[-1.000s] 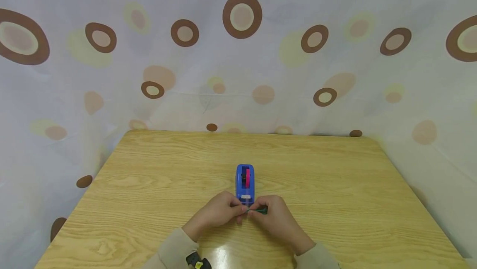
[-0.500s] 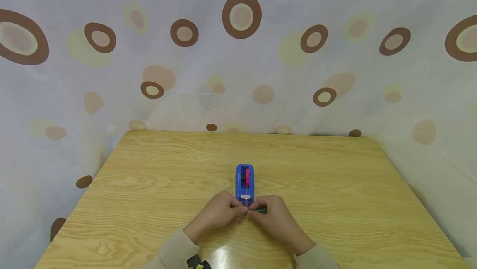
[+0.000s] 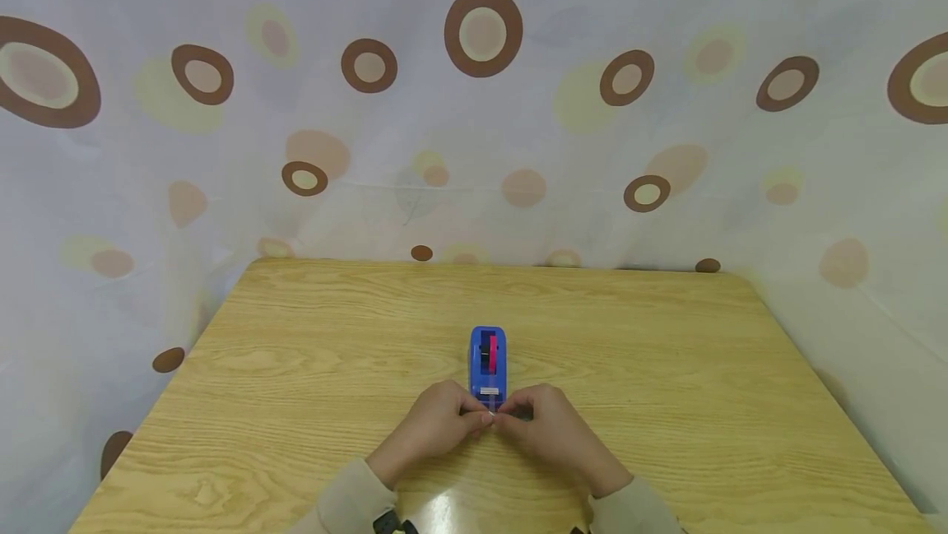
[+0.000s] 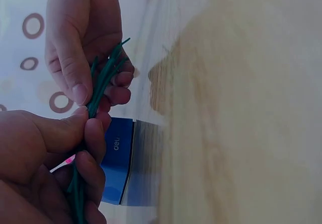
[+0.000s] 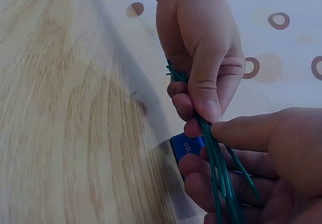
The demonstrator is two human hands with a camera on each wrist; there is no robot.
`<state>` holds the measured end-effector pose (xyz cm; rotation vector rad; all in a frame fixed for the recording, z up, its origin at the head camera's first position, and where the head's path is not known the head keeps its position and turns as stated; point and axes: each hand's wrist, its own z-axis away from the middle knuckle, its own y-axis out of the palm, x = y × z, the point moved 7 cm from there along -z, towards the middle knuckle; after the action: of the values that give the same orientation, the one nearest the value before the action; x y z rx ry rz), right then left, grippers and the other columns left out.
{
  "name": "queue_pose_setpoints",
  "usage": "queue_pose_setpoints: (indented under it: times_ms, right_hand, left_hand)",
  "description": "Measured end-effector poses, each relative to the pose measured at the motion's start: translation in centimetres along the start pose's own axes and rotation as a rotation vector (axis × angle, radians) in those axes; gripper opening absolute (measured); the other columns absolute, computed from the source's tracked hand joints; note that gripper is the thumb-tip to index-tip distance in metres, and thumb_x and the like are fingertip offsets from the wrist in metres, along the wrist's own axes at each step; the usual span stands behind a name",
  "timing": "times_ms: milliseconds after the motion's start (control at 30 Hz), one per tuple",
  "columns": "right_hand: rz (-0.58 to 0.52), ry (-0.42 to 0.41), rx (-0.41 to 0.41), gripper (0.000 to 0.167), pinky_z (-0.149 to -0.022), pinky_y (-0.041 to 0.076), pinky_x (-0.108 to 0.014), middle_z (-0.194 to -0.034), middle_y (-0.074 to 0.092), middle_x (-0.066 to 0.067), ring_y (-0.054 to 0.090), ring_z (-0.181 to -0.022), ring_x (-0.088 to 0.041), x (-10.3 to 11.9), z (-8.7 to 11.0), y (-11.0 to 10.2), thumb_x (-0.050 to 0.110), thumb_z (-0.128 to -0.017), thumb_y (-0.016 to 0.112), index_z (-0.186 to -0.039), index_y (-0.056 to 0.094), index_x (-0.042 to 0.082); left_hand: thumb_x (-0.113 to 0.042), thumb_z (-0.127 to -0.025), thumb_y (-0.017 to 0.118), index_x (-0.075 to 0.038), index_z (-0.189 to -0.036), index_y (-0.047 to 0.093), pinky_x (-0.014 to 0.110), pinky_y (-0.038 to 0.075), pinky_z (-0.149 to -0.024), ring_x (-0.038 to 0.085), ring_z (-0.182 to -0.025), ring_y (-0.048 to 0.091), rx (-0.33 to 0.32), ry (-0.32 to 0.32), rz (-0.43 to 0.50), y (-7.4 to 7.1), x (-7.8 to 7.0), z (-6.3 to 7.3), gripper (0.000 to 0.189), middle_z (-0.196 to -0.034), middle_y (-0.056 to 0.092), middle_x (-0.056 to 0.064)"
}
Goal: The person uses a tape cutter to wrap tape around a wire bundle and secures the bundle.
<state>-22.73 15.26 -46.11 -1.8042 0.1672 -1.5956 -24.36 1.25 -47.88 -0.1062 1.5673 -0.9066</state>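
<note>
A bundle of thin green wire-like strands (image 4: 103,83) runs between both hands, just in front of a blue tape dispenser (image 3: 487,361). My left hand (image 3: 433,423) pinches the bundle between thumb and fingers. Close against it, my right hand (image 3: 548,431) pinches the same bundle, thumb tips nearly touching. In the right wrist view loose strand ends (image 5: 219,178) spread over the right fingers. From the dispenser's cutter a strip of clear tape (image 3: 491,404) seems to reach the fingertips; its end is hidden there. A pink-edged tape roll (image 3: 492,353) sits in the dispenser.
The wood-grain table (image 3: 333,336) extends to both sides and behind the dispenser. A pale curtain (image 3: 474,131) with brown rings hangs along its back and sides. A dark band (image 3: 392,522) shows at the left cuff.
Both hands stay at the bundle in front of the dispenser. Their fingertips have shifted slightly, and less of the green strands shows by the right hand. The dispenser has not moved.
</note>
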Motion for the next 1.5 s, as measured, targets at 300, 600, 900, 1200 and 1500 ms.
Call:
queue_pose_setpoints:
  times_ms: [300, 600, 900, 1200, 1500]
  right_hand:
    - [-0.059, 0.011, 0.023, 0.007, -0.074, 0.051, -0.026, -0.088, 0.071, 0.005, 0.062, -0.084, -0.014, -1.0, -0.5, 0.3, 0.015, -0.093, 0.071, -0.091, 0.076, 0.010]
    - [-0.142, 0.001, -0.012, 0.006, -0.072, 0.051, -0.023, -0.088, 0.071, -0.002, 0.063, -0.082, -0.014, -0.6, -0.5, 0.2, 0.012, -0.090, 0.074, -0.088, 0.075, 0.006]
    - [-0.144, 0.019, -0.058, 0.005, -0.074, 0.050, -0.024, -0.086, 0.071, 0.002, 0.061, -0.083, -0.013, -1.0, -0.3, 0.4, 0.012, -0.087, 0.076, -0.083, 0.076, 0.008]
    - [-0.082, 0.015, -0.094, 0.005, -0.075, 0.049, -0.028, -0.081, 0.070, 0.007, 0.061, -0.082, -0.013, -0.9, -0.3, 0.0, 0.010, -0.085, 0.077, -0.081, 0.076, 0.006]
    - [-0.021, 0.007, -0.112, 0.004, -0.075, 0.051, -0.028, -0.082, 0.071, 0.010, 0.063, -0.084, -0.012, -0.8, -0.2, -0.2, 0.007, -0.083, 0.078, -0.080, 0.077, 0.009]
  left_hand:
    - [-0.019, -0.092, 0.072, -0.015, -0.091, 0.082, 0.023, 0.047, -0.065, 0.001, -0.072, 0.056, -0.013, 0.053, -0.072, -0.3, -0.4, 0.0, 0.011, -0.085, 0.071, -0.012]
    - [-0.019, -0.091, 0.073, -0.015, -0.094, 0.081, 0.024, 0.048, -0.068, 0.001, -0.076, 0.058, -0.020, 0.052, -0.060, -0.4, -0.6, 0.0, 0.010, -0.091, 0.073, -0.009]
    - [-0.025, -0.090, 0.074, -0.017, -0.090, 0.081, 0.028, 0.048, -0.069, 0.004, -0.077, 0.058, -0.017, 0.013, -0.080, -0.4, -0.3, 0.0, 0.010, -0.088, 0.071, -0.011]
    - [-0.025, -0.095, 0.068, -0.016, -0.085, 0.079, 0.023, 0.039, -0.056, 0.003, -0.064, 0.051, -0.004, 0.027, -0.057, -0.4, -0.3, 0.0, 0.018, -0.074, 0.064, -0.011]
    - [-0.025, -0.097, 0.064, -0.015, -0.077, 0.077, 0.023, 0.029, -0.049, 0.006, -0.055, 0.042, 0.051, -0.002, -0.001, -0.3, -0.1, -0.2, 0.026, -0.066, 0.061, -0.009]
